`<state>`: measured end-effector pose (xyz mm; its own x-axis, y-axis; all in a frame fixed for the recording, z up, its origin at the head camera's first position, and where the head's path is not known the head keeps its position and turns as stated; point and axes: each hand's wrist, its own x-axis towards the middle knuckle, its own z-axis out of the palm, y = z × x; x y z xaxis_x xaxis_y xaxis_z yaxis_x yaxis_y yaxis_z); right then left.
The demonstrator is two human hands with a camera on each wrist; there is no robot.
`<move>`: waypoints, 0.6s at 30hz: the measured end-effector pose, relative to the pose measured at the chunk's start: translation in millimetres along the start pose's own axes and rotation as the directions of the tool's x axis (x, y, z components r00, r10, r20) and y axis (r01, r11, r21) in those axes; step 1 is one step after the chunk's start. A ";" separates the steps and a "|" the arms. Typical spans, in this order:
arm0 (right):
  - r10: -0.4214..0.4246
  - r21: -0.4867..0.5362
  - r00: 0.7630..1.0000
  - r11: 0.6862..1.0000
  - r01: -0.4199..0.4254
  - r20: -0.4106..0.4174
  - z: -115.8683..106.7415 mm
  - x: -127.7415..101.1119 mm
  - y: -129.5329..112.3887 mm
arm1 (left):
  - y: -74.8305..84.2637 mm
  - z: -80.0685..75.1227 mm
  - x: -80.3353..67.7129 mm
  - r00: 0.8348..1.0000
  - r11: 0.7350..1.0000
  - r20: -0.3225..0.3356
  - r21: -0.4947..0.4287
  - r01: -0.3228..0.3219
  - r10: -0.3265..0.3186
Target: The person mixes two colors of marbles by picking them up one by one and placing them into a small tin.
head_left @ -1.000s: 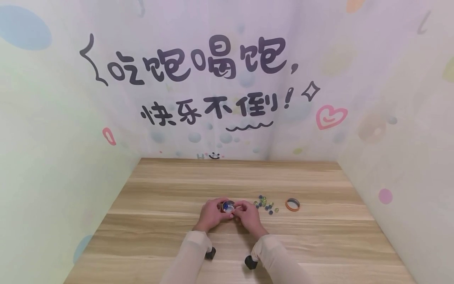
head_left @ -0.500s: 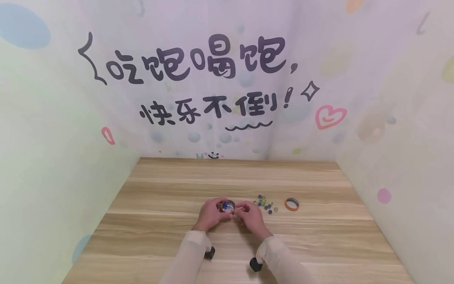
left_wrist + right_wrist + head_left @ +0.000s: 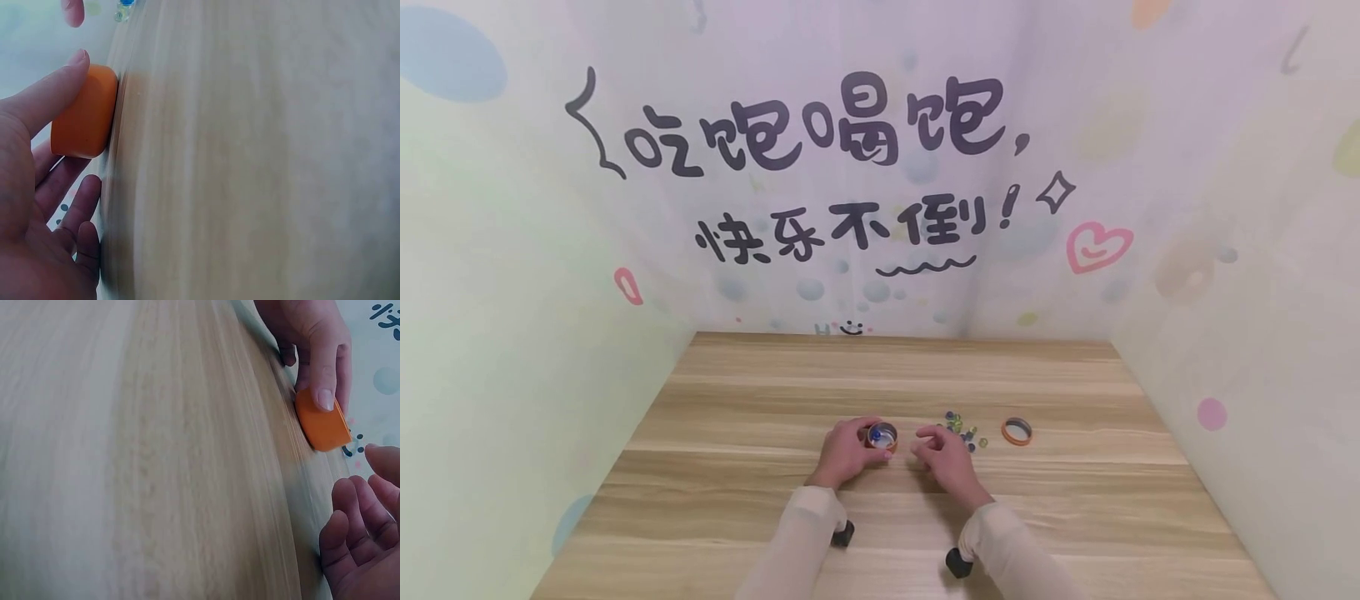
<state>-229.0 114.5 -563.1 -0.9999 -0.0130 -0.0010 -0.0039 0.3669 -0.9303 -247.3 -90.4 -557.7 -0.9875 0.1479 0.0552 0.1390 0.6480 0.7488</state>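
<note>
In the head view my left hand (image 3: 847, 450) grips a small round orange cup (image 3: 87, 122) that stands on the table, thumb on the near side and fingers on the far side. A blue marble (image 3: 877, 435) lies inside it. My right hand (image 3: 949, 461) is a short way to the right of the cup, its fingers loosely bent with nothing seen between them. Just beyond that hand are several blue and yellow-green marbles (image 3: 957, 425), some hidden behind it. In the right wrist view the right fingers (image 3: 351, 515) curl softly, apart from the cup.
A second round orange cup (image 3: 1018, 442) stands to the right of the marbles. The wood-grain table (image 3: 737, 500) is bounded by a printed back wall (image 3: 850, 292) and pale side walls.
My right hand has drawn back from the cup to the right, toward the loose marbles, and covers some of them. The left hand stays on the cup with the blue marble inside.
</note>
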 end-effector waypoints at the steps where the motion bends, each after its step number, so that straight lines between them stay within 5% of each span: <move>1: -0.002 -0.006 1.000 1.000 0.002 -0.002 -1.4 -0.5 0.1 | 0.1 -0.2 -0.2 1.000 1.000 0.001 -0.004 0.001 -0.001; 9: -0.029 -0.045 0.999 0.999 0.027 -0.045 -9.1 -3.2 1.5 | -0.8 -0.2 -1.1 1.000 1.000 0.001 -0.010 -0.011 0.011; 18: 0.028 -0.064 0.993 0.997 -0.035 -0.115 -14.3 -5.5 0.7 | -1.3 0.6 -0.7 1.000 1.000 0.008 -0.010 0.004 -0.004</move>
<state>-223.7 128.1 -558.4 -0.9944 0.1047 0.0156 0.0307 0.4257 -0.9044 -246.7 -90.9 -559.1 -0.9873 0.1517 0.0473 0.1347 0.6413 0.7554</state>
